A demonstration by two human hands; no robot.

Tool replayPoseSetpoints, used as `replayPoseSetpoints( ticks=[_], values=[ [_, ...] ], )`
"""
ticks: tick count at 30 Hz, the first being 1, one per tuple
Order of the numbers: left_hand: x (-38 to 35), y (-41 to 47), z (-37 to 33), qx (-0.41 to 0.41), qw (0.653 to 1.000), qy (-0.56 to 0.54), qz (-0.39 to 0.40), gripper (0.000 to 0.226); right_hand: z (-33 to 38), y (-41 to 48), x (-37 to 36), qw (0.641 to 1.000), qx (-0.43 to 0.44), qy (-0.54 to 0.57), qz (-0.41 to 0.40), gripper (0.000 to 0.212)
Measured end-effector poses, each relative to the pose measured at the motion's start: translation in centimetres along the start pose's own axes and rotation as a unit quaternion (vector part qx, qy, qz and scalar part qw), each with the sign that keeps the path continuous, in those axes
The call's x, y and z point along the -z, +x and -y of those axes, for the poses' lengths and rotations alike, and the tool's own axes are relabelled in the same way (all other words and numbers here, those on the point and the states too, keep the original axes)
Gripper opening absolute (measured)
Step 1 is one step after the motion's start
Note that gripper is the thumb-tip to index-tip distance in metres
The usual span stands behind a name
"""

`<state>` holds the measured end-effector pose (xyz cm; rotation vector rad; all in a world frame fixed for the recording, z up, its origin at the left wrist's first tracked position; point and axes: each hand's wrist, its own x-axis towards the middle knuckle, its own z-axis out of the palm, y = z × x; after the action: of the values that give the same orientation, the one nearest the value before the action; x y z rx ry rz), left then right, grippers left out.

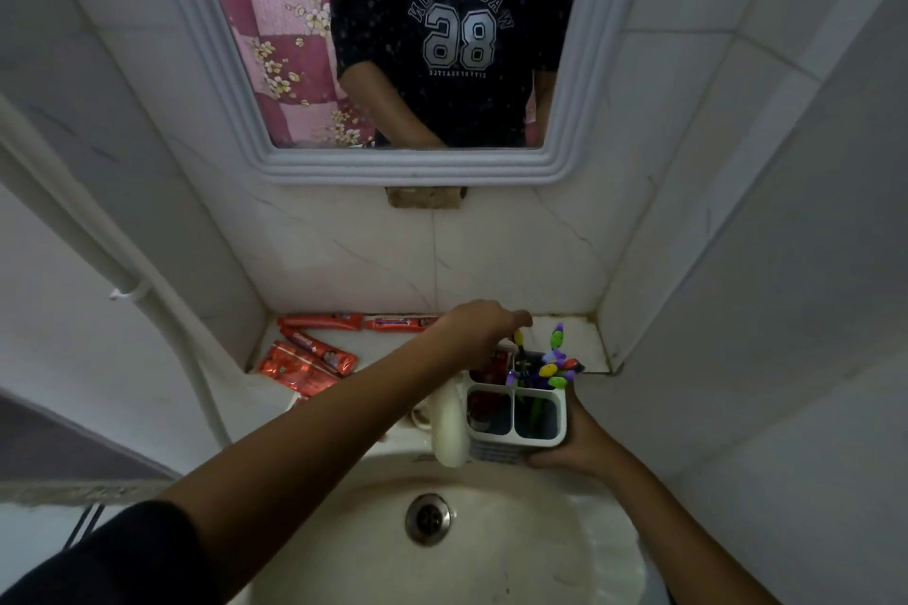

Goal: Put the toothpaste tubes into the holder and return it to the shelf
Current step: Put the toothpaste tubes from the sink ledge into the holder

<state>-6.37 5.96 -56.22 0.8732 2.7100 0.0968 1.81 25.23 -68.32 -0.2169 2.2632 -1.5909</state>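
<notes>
A white holder (516, 445) with several compartments hangs above the sink's back rim, gripped from the right side by my right hand (572, 445). Purple and green toothbrushes (557, 366) stick out of its far compartment. My left hand (484, 324) reaches over the holder's back left compartment, fingers curled down onto a red toothpaste tube (497, 368) standing in it. Several more red toothpaste tubes lie on the white shelf (580, 334): two end to end along the wall (324, 321) (400, 323) and others in a pile at the left (307, 361).
A white tap (448, 427) stands just left of the holder. Below lies the white sink (565, 540) with its metal drain (427, 517). A mirror (408, 39) hangs above the shelf, tiled walls close in on both sides, and a white pipe (162, 310) runs down the left.
</notes>
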Motion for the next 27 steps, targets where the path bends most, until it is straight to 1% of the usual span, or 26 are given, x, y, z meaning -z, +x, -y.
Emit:
replayPoseSetpoints(
  ticks=[3,5,8,10,12,13,14,16,17,19,20,21,22,23,24,25,26,27],
  values=[
    [-0.7,0.2,0.8,-0.003,0.999,-0.014,-0.044,0.07,0.1,0.0,-0.2,1.0,0.01,0.001,0.001,0.12],
    [-1.0,0.3,1.0,0.006,0.998,-0.028,-0.052,0.068,0.0,0.0,-0.1,1.0,0.004,0.007,0.001,0.124],
    [-1.0,0.4,1.8,0.021,0.995,-0.067,-0.065,0.055,-0.2,0.2,-0.1,1.0,0.005,0.027,0.005,0.122],
    [-0.5,-0.3,2.8,0.03,0.989,-0.12,-0.083,0.048,-0.3,0.3,-0.1,0.999,0.002,0.031,0.01,0.121],
    [-0.1,-1.6,4.6,0.068,0.968,-0.21,-0.118,0.042,-0.8,0.5,0.0,1.0,-0.004,0.026,0.014,0.127],
    [-0.2,-2.4,6.0,0.1,0.952,-0.253,-0.143,0.038,-0.8,0.5,0.0,1.0,-0.006,0.025,0.017,0.132],
    [-0.5,-3.5,7.4,0.137,0.938,-0.272,-0.167,0.034,-0.8,0.4,-0.1,1.0,-0.006,0.024,0.015,0.136],
    [-2.6,-5.8,10.8,0.205,0.928,-0.235,-0.205,0.028,-0.8,0.4,-0.1,1.0,-0.003,0.016,0.003,0.136],
    [-3.9,-7.1,12.4,0.224,0.932,-0.195,-0.209,0.027,-0.5,0.3,-0.2,1.0,-0.004,0.015,0.0,0.134],
    [-6.6,-9.7,14.8,0.253,0.952,-0.108,-0.138,0.031,-0.5,0.4,-0.3,1.0,-0.008,0.01,-0.005,0.134],
    [-7.4,-10.5,15.4,0.271,0.953,-0.084,-0.11,0.031,-0.5,0.4,-0.3,1.0,-0.002,0.006,0.001,0.135],
    [-8.2,-10.9,16.0,0.302,0.948,-0.085,-0.045,0.03,-0.4,0.3,-0.3,1.0,0.0,0.006,0.007,0.136],
    [-8.7,-11.1,16.5,0.309,0.946,-0.089,-0.046,0.028,-0.4,0.3,-0.3,1.0,0.001,0.009,0.01,0.137],
    [-8.4,-11.1,16.9,0.306,0.943,-0.121,-0.056,0.024,-0.3,0.2,-0.3,1.0,0.004,0.013,0.012,0.137],
    [-8.1,-10.8,17.2,0.326,0.931,-0.147,-0.081,0.019,-0.1,0.1,-0.4,1.0,0.009,0.017,0.014,0.136],
    [-7.5,-10.2,16.4,0.347,0.918,-0.18,-0.065,0.021,0.0,0.0,-0.4,1.0,0.008,0.018,0.013,0.135],
    [-7.0,-10.1,15.7,0.353,0.895,-0.27,-0.027,0.025,0.0,0.0,-0.4,1.0,0.006,0.021,0.015,0.135],
    [-7.3,-9.2,16.0,0.374,0.882,-0.287,-0.013,0.026,0.1,-0.1,-0.4,0.999,0.001,0.025,0.02,0.135]
  ],
)
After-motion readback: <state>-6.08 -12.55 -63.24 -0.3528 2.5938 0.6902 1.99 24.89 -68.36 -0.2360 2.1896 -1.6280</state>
